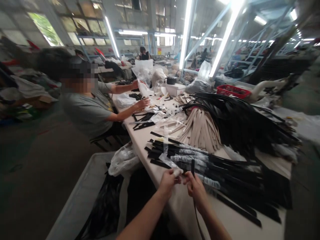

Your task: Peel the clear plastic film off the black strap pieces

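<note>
My left hand (167, 182) is closed, pinching a piece of whitish see-through plastic film (170, 161) over the near edge of the table. Beside it, my right hand (196, 187) has its fingers closed round a narrow black strap (193, 167). One end of the strap sticks up above the fingers, and the rest hangs down past the wrist. The fingertips of both hands are close together; whether the film touches the strap I cannot tell. Just beyond them lies a pile of black straps (235, 170), several bundled in crinkled see-through wrap (190, 157).
A co-worker (85, 106) sits at the table's left side, hands over plastic. Beige straps (200, 131) and a large heap of black straps (240, 121) lie farther back. A grey bin (75, 196) stands at lower left, a red basket (232, 90) at back right.
</note>
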A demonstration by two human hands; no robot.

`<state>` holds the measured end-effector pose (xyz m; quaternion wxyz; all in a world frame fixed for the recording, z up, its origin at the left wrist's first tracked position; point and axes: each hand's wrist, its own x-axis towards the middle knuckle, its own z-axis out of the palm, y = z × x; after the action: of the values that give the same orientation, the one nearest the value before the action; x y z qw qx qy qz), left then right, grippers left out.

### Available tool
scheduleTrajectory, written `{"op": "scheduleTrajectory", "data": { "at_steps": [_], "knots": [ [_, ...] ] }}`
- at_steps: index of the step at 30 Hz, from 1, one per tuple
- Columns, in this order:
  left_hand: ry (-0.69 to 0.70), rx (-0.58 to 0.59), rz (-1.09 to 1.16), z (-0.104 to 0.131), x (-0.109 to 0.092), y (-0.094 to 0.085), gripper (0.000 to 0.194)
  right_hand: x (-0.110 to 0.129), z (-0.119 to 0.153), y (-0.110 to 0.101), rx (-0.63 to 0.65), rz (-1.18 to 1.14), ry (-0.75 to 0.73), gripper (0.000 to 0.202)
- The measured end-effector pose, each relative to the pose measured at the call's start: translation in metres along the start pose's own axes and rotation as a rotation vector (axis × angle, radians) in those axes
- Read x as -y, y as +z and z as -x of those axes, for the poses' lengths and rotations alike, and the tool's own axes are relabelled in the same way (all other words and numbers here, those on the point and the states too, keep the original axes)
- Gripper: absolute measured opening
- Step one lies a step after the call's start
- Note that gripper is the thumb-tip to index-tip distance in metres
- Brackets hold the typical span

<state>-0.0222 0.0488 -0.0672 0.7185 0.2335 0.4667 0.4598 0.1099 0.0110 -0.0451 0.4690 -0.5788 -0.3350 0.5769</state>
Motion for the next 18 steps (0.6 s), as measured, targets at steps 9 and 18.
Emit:
{"op": "scheduleTrajectory", "data": {
  "at_steps": [9,18],
  "knots": [
    [-0.025,-0.053,0.102,-0.004,-0.014,0.003,0.037,-0.013,0.025,0.004,0.242,0.068,0.037,0.063],
    [-0.037,0.067,0.03,0.005,-0.018,0.009,0.036,-0.013,0.014,0.004,0.345,0.12,0.091,0.066]
  ]
}}
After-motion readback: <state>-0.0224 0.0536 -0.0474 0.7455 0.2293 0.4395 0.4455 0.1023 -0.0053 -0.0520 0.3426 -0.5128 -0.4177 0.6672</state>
